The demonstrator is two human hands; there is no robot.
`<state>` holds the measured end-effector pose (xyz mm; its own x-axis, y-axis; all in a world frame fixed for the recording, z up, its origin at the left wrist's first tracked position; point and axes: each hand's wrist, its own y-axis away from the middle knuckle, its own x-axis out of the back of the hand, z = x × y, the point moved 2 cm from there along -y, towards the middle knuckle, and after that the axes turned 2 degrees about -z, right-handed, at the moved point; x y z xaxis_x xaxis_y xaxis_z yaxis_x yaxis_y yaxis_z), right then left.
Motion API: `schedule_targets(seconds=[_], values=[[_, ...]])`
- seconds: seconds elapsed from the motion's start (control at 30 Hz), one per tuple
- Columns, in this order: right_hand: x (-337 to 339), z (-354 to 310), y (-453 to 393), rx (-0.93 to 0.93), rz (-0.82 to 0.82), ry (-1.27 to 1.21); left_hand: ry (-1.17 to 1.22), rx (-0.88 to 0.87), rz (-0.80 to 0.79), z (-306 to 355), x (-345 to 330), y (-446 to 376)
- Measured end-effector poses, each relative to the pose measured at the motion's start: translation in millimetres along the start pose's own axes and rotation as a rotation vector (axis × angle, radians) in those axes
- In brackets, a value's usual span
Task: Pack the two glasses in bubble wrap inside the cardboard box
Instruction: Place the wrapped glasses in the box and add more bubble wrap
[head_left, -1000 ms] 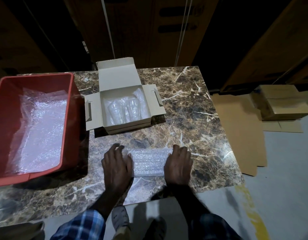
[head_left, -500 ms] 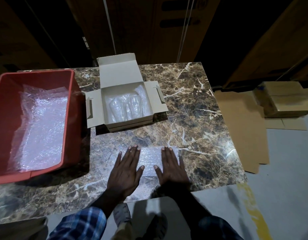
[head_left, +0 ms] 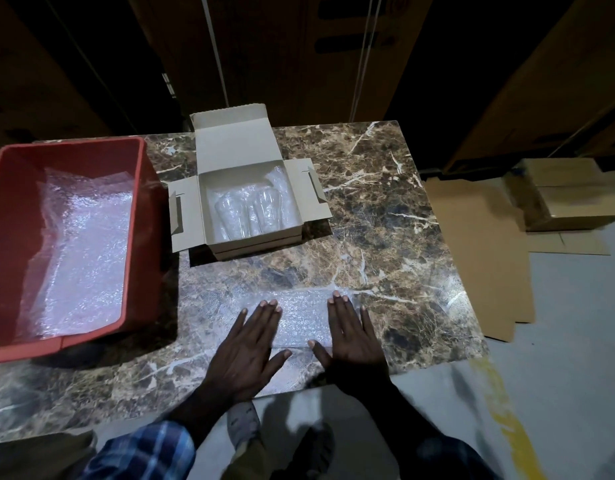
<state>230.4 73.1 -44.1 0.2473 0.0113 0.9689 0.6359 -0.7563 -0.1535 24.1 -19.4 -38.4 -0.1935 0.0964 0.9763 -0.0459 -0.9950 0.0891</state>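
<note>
Both hands are down flat on the bench (head_left: pixel 385 188), palms pressing a folded pad of bubble wrap (head_left: pixel 301 315) at the near edge. The left hand (head_left: pixel 250 351) covers the pad's left end, the right hand (head_left: pixel 351 336) its right end, fingers straight and pointing away from the person: each grip is released, nothing clenched, nothing grasped, just flat pressure on the plastic. The pad's long axis runs left to right, across the body, with a bare strip of it showing between the two hands. Straight ahead of that strip, well apart from the fingertips, sits the box (head_left: pixel 254 242), lid flap standing up at the back and side flaps splayed out. Inside it lie the glasses (head_left: pixel 250 213), two of them side by side in wrap, long axes running front to back, so crosswise to the pad. The box lies a little left of centre, which puts the left hand slightly nearer, though either could reach. My read is that the pad goes forward and onto the glasses as a top layer. To the left, touching nothing of this, a red bin (head_left: pixel 150 237) holds more wrap. No brand, label or readable writing shows anywhere.
</note>
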Motion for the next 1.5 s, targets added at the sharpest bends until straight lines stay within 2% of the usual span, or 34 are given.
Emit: schedule_targets(seconds=[0.1,0.17,0.27,0.4,0.5,0.63,0.77,0.87,0.97,1.03,1.13,1.27,1.4,1.5], values=[[6.0,3.7,0.2,0.176,-0.009,-0.001,-0.015,-0.042,0.062,-4.3,2.9,-2.1],[2.9,0.1,-3.6,0.285,0.048,-0.006,-0.014,-0.101,0.139,-3.2,3.6,-4.4],[-2.8,-2.6,-9.0,0.300,0.159,-0.070,-0.004,-0.181,0.238,-3.3,5.5,-4.7],[12.3,-2.7,-19.7,0.174,0.122,-0.286,0.073,-0.214,0.263,-11.2,19.0,-6.6],[32.7,0.8,-34.1,-0.026,-0.042,-0.422,0.386,-0.045,0.247,-15.4,37.1,-14.5],[46.5,15.4,-46.1,-0.197,-0.221,-0.545,0.645,0.216,0.171,-23.3,47.4,-19.8],[48.4,25.5,-54.3,-0.378,-0.165,-0.630,0.748,0.375,0.163,-24.8,42.8,-19.1],[41.5,30.5,-59.0,-0.536,-0.224,-0.759,0.773,0.459,0.237,-23.2,32.1,-15.3],[42.6,28.9,-64.6,-0.484,-0.226,-0.650,0.759,0.607,0.313,-20.3,29.1,-16.8],[43.5,24.6,-67.4,-0.459,-0.196,-0.583,0.665,0.664,0.344,-16.0,31.4,-18.8],[39.4,17.9,-69.5,-0.474,-0.114,-0.493,0.473,0.666,0.347,-15.4,34.0,-23.0],[36.8,0.7,-68.9,-0.486,-0.039,-0.403,0.386,0.701,0.341,-10.1,33.1,-29.2],[34.1,-5.6,-68.9,-0.379,0.030,0.022,0.316,0.659,0.415,-2.9,30.4,-27.4],[28.7,-10.8,-65.4,-0.133,0.060,0.082,0.189,0.486,0.456,0.6,26.2,-27.3]])
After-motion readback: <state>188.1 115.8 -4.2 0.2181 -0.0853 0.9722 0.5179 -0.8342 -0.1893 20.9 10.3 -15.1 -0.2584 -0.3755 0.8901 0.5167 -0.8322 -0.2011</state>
